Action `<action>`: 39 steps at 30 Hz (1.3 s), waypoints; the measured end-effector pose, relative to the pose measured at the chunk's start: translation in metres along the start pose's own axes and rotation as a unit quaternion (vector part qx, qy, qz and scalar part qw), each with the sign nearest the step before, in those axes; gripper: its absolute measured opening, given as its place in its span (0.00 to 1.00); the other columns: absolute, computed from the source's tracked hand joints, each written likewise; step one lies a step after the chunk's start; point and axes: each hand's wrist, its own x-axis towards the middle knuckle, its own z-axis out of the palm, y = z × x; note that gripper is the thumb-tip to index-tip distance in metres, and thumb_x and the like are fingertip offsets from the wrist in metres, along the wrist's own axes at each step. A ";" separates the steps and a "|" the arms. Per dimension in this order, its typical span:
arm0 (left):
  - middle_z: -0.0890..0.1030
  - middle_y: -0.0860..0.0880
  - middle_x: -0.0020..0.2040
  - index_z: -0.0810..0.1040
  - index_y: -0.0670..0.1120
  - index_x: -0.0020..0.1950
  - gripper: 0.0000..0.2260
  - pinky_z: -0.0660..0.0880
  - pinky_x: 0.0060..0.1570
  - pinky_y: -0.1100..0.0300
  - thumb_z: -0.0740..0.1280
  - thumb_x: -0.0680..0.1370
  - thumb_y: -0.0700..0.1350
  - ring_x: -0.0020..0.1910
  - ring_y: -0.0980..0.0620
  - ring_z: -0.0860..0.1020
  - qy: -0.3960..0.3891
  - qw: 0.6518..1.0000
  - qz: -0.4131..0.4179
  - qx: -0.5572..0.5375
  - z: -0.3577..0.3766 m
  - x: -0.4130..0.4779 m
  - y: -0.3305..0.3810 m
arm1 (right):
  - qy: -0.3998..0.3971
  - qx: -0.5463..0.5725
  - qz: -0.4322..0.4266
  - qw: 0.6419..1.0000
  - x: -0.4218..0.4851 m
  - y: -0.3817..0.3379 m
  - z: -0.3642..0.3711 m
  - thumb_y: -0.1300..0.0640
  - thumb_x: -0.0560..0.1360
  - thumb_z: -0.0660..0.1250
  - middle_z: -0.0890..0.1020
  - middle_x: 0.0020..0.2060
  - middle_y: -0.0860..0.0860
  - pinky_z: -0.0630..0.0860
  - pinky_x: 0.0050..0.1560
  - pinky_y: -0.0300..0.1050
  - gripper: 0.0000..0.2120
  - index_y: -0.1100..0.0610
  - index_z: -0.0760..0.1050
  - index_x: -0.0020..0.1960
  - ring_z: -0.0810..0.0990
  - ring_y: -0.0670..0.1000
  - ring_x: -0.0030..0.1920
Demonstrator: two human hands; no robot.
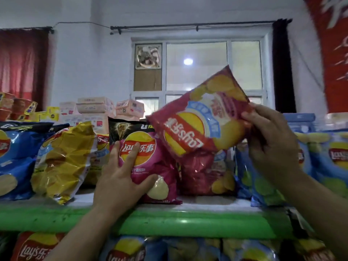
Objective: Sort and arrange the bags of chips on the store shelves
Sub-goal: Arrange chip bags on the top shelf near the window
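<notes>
Sorting looks partway: left hand (120, 178) lies flat, fingers spread, on the upright pink foil chip bag (150, 166); right hand (269, 140) pinches an upside-down red foil chip bag (199, 121), unshelved.

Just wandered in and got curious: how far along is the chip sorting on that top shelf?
Partly done. Blue bags already stand grouped at right. In hand: the right hand holds a red bag upside down, while the left hand steadies the pink bag. Left: the yellow bag leans crumpled.

The upside-down red bag (199, 117) is motion-blurred, hiding the crumpled red bag (203, 172) behind it.
</notes>
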 end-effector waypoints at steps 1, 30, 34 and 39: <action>0.45 0.50 0.81 0.48 0.68 0.77 0.46 0.67 0.67 0.35 0.54 0.62 0.81 0.78 0.40 0.54 -0.001 1.000 0.002 -0.002 -0.001 0.000 0.001 | -0.020 -0.001 -0.031 0.999 -0.005 0.006 -0.006 0.63 0.78 0.62 0.78 0.59 0.65 0.74 0.59 0.52 0.12 0.65 0.76 0.60 0.78 0.64 0.58; 0.81 0.61 0.51 0.74 0.58 0.63 0.24 0.77 0.52 0.62 0.66 0.71 0.66 0.49 0.66 0.78 -0.085 0.951 0.151 -0.257 -0.011 -0.039 0.121 | -0.191 -0.152 0.164 0.956 0.017 -0.007 -0.025 0.45 0.63 0.65 0.66 0.32 0.49 0.64 0.32 0.45 0.14 0.54 0.66 0.38 0.69 0.55 0.34; 0.81 0.70 0.50 0.72 0.67 0.55 0.23 0.75 0.50 0.72 0.75 0.63 0.65 0.52 0.70 0.79 -0.100 0.871 0.029 -0.480 0.001 -0.036 0.148 | -0.199 -0.126 0.180 0.955 -0.001 -0.037 -0.022 0.45 0.65 0.65 0.69 0.34 0.49 0.64 0.32 0.45 0.14 0.53 0.67 0.41 0.73 0.57 0.36; 0.86 0.49 0.53 0.79 0.54 0.58 0.23 0.81 0.50 0.46 0.77 0.64 0.55 0.52 0.47 0.84 -0.049 0.736 -0.090 -0.669 -0.004 -0.006 0.160 | -0.206 -0.101 0.103 0.968 -0.038 -0.070 -0.027 0.47 0.67 0.68 0.77 0.36 0.53 0.71 0.27 0.47 0.15 0.57 0.71 0.42 0.77 0.60 0.32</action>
